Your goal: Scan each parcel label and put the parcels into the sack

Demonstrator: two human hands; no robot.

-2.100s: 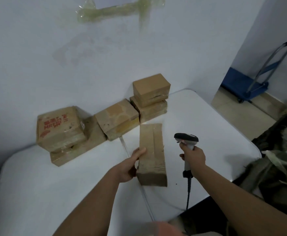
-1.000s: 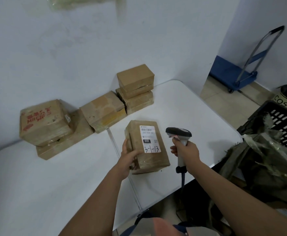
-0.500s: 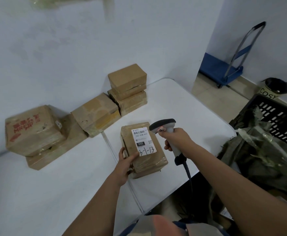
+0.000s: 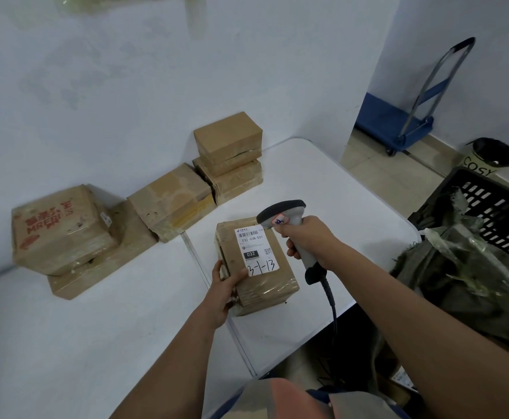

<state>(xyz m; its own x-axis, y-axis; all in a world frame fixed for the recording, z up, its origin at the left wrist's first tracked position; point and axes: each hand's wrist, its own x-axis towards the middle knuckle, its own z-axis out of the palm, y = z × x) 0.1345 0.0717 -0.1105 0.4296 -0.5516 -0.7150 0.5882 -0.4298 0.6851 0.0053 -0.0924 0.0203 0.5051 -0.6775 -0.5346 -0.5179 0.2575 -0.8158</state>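
A brown taped parcel lies on the white table with its white label facing up, marked 032 and 3-1-13. My left hand grips the parcel's near left corner, thumb on the label's edge. My right hand holds a grey barcode scanner by its handle, the head tilted down right over the label's top edge. The green sack hangs open at the table's right side.
Several more brown parcels line the wall: a stack of two, one leaning box, and a red-printed box on a flat one. A black crate, a bin and a blue trolley stand on the right.
The parcel was turned label-up by my left hand. My right hand brought the scanner leftward and tipped its head down over the label.
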